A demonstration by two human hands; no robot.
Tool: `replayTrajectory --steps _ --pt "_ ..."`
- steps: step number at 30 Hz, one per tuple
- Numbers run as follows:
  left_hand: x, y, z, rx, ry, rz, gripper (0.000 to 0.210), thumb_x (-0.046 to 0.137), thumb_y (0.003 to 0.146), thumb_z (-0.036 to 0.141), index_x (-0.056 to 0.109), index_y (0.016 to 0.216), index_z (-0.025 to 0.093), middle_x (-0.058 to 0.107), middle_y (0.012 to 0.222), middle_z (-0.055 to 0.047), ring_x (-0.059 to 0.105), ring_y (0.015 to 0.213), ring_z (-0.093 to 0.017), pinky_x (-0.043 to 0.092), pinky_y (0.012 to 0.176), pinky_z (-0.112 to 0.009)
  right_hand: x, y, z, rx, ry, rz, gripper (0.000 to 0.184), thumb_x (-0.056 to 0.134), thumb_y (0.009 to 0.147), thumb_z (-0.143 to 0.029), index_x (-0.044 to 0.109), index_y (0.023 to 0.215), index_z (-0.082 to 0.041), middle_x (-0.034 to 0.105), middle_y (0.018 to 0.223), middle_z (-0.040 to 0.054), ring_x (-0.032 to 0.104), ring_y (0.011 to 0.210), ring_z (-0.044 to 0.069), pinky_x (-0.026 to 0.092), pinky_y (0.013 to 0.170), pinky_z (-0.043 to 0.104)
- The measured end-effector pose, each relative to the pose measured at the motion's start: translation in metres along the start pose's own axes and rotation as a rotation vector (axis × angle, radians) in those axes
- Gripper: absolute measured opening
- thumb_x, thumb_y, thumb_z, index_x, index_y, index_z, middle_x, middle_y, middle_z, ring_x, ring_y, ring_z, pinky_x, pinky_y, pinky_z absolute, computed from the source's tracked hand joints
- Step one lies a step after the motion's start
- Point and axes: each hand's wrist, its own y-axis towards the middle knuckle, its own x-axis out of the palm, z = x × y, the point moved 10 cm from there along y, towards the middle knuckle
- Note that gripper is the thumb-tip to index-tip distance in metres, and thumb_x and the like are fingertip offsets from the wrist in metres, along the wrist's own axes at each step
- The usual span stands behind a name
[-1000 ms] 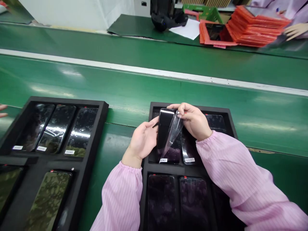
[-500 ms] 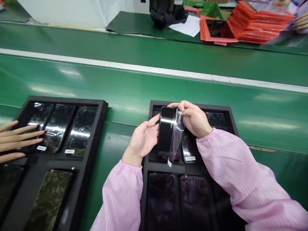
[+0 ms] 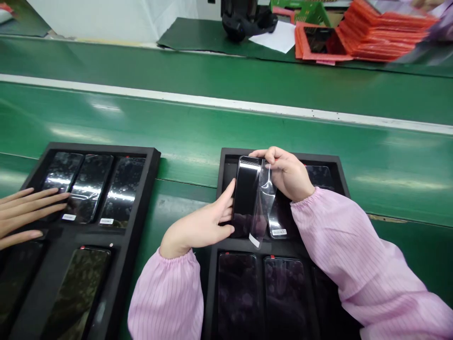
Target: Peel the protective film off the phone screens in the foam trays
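Observation:
A black phone (image 3: 246, 189) lies over the top-left slot of a black foam tray (image 3: 220, 172), its left edge beside my left hand (image 3: 201, 226). That hand's fingers are stretched along the edge, thumb apart lower down; whether the fingertips reach under the phone is hidden. With thumb and finger, my right hand (image 3: 288, 174) pinches a clear protective film (image 3: 264, 203) near the phone's top right. The film is partly peeled and curls over the phone's right side, a white label (image 3: 254, 240) at its lower end. Another phone (image 3: 279, 219) lies just right, partly covered by my hand.
More phones with film (image 3: 238, 293) fill the tray's front row. On the left stands a second foam tray (image 3: 152, 174) of phones, with another person's hand (image 3: 31, 210) over it. Orange padded pouches (image 3: 385, 35) are stacked across the green bench (image 3: 191, 118).
My left hand has turned and its thumb has dropped lower beside the phone. The film stands further off the screen on the right. The other person's hand has shifted slightly right.

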Motion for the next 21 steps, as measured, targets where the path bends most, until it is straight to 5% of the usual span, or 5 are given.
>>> replayTrajectory --steps 5,10,16,21 --pt "-0.004 -0.007 -0.005 -0.044 0.170 0.100 0.106 0.062 0.075 0.006 -0.002 0.153 0.037 0.051 0.137 -0.017 0.063 0.111 -0.030 0.041 0.104 -0.059 0.000 0.001 0.001 -0.014 -0.014 -0.018 0.014 0.048 0.062 -0.008 0.040 0.066 -0.018 0.067 0.102 0.0060 0.061 0.095 0.023 0.049 0.079 0.038" --pt "-0.005 -0.001 -0.001 -0.061 0.251 0.155 0.098 0.057 0.078 0.007 0.001 0.155 0.034 0.062 0.105 -0.008 0.062 0.071 -0.015 0.054 0.074 -0.034 0.000 0.000 -0.003 -0.022 -0.038 0.001 0.014 0.048 0.061 -0.009 0.038 0.065 -0.018 0.067 0.101 0.0063 0.061 0.088 0.022 0.049 0.073 0.036" --pt "-0.022 0.008 0.001 -0.023 0.152 0.271 0.044 0.055 0.087 0.025 0.056 0.131 0.023 0.065 0.092 -0.005 0.061 0.082 -0.019 0.052 0.074 -0.031 0.003 -0.003 -0.014 -0.071 -0.079 -0.009 0.014 0.047 0.063 -0.009 0.037 0.064 -0.018 0.067 0.102 0.0061 0.062 0.091 0.023 0.049 0.077 0.039" --pt "-0.035 0.016 0.011 0.121 -0.067 0.454 0.030 0.050 0.094 0.037 0.070 0.109 0.020 0.069 0.107 -0.007 0.062 0.103 -0.023 0.050 0.092 -0.037 0.006 -0.006 -0.019 -0.077 -0.035 0.011 0.013 0.049 0.063 -0.009 0.040 0.062 -0.018 0.069 0.099 0.0049 0.062 0.091 0.023 0.049 0.081 0.038"
